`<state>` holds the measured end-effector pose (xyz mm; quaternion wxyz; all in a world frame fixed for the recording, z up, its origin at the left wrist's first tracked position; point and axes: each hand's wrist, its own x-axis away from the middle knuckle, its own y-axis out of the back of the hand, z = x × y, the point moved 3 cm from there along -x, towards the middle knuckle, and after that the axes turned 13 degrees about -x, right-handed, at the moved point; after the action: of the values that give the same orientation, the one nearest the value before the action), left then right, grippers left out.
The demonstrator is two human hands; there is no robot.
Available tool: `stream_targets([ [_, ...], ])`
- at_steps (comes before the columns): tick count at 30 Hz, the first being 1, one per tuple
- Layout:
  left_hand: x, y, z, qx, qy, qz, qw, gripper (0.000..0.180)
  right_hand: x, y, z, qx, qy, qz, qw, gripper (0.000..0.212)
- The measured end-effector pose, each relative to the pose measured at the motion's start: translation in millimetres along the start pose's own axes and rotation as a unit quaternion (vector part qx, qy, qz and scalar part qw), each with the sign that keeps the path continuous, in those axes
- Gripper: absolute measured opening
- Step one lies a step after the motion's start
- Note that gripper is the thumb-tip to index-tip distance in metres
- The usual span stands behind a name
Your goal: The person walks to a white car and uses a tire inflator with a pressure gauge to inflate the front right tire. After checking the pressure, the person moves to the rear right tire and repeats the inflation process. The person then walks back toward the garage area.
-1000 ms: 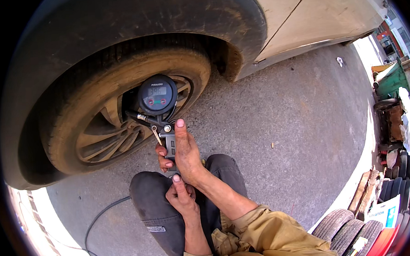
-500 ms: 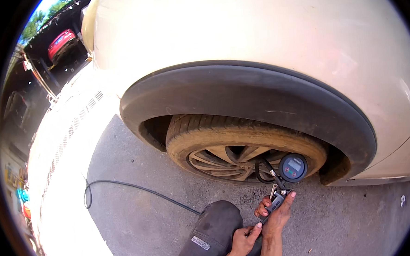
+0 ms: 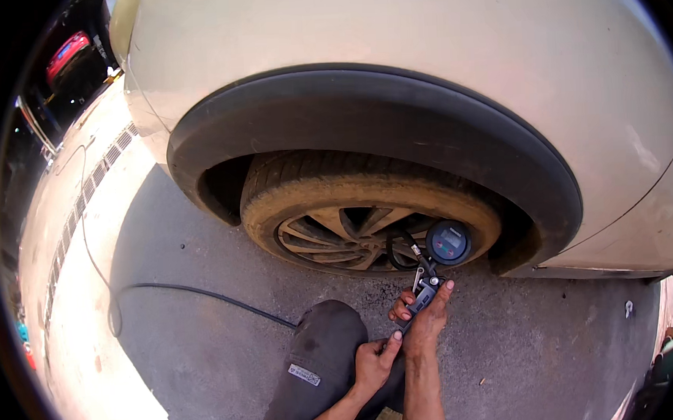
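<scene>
My right hand [image 3: 426, 324] is wrapped round the handle of a tire inflator [image 3: 420, 300], its thumb lying up along the side. At the inflator's top sits a round digital gauge [image 3: 448, 242] in a dark casing with a small screen. Lower down, my left hand [image 3: 375, 366] is closed at the bottom end of the handle, thumb against it; its other fingers are partly hidden. From the inflator a short black hose [image 3: 392, 254] loops up to the wheel rim [image 3: 330, 237]; where it meets the valve cannot be made out. The dusty tire [image 3: 366, 189] stands in the wheel arch.
A beige car body [image 3: 388, 25] with a dark arch trim [image 3: 376, 101] rises above my hands. My knee [image 3: 328, 336] is left of them. A long black air hose [image 3: 211, 294] runs left over the asphalt towards a drain grate [image 3: 88, 189]. A red car [image 3: 67, 55] stands far left.
The view has shifted, so the car, wheel and hands appear further up and left. Both hands keep their hold on the inflator, and the short hose still loops to the wheel.
</scene>
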<state>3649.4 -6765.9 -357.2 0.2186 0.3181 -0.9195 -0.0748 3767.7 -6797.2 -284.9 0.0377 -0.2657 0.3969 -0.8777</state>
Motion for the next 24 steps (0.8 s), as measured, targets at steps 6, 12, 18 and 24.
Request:
stream_targets([
  [6, -2.3, -6.3, 7.2, 0.025, 0.007, 0.023, 0.999, 0.055, -8.0, 10.1, 1.6, -0.011, 0.014, 0.077, 0.997, 0.076],
  [12, 7.5, -6.6, -2.5, 0.071, 0.008, 0.032, 0.997, 0.053, -1.5, 15.8, 6.1, -0.017, 0.013, 0.089, 0.996, 0.078],
  [18, 6.2, -4.3, -4.2, 0.101, 0.016, 0.04, 0.994, 0.051, -2.9, 16.1, 4.8, -0.023, 0.017, 0.091, 0.995, 0.08],
  [24, 4.2, -2.8, -8.4, 0.108, 0.022, 0.037, 0.993, 0.049, -9.4, 18.5, 1.1, -0.035, 0.019, 0.118, 0.992, 0.081],
])
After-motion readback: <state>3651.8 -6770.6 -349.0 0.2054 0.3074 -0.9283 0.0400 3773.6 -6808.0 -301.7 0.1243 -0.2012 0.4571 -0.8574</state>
